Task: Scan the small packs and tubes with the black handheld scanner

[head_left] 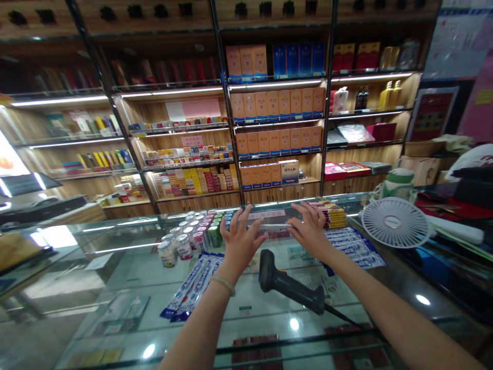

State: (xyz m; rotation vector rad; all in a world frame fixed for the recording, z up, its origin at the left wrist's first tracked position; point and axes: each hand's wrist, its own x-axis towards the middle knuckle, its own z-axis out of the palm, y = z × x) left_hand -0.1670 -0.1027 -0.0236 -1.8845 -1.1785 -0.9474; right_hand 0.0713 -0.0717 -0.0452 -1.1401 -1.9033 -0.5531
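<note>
A thin pale bar (275, 226) runs level between my two hands above the glass counter. My left hand (241, 240) has its left end between thumb and forefinger, with the other fingers raised and spread. At the right end, my right hand (310, 231) holds it near the thumb, its other fingers stretched forward. What the bar belongs to is hard to make out. Below the hands lies a black barcode scanner (288, 285), its cable trailing right. Blue-and-white sachets (196, 282) lie beside my left forearm, and more blue sachets (356, 247) lie beyond my right wrist.
Several rows of small cans and jars (185, 241) stand left of my left hand. Stacked yellow-and-red packs (333, 215) sit behind my right hand. A white fan (396, 222) and a green-lidded jug (399, 181) stand at right. Stocked shelves (277, 126) line the wall.
</note>
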